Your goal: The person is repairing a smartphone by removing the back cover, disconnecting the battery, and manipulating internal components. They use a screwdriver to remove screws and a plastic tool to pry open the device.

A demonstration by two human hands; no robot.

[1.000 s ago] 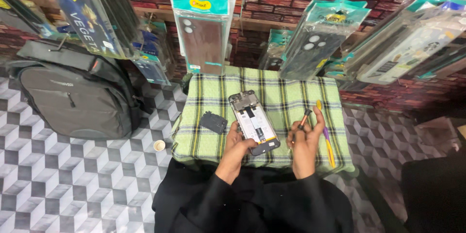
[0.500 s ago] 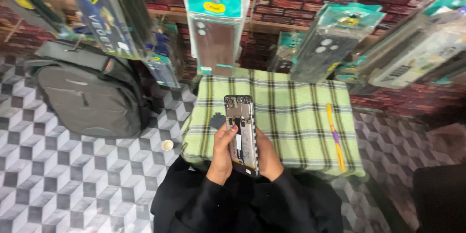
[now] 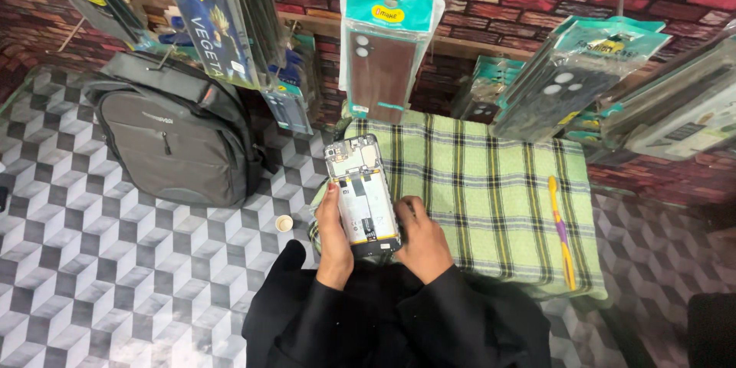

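I hold an opened phone with its back cover off, its white inner parts and circuit board showing. My left hand grips its left edge from below. My right hand is at its lower right edge, fingers curled against the frame. The phone is lifted above the left end of a green checked cloth that covers a low table. A yellow and purple tool lies on the cloth at the right, away from both hands. Black sleeves cover my arms.
A grey backpack leans on the patterned tile floor at the left. A small round cap lies on the tiles near the cloth. Packaged phone cases hang from a brick wall above and behind the table.
My right hand has left the small part and the tool on the cloth and come to the phone. Both hands now hold the phone, raised nearer to me and to the left.
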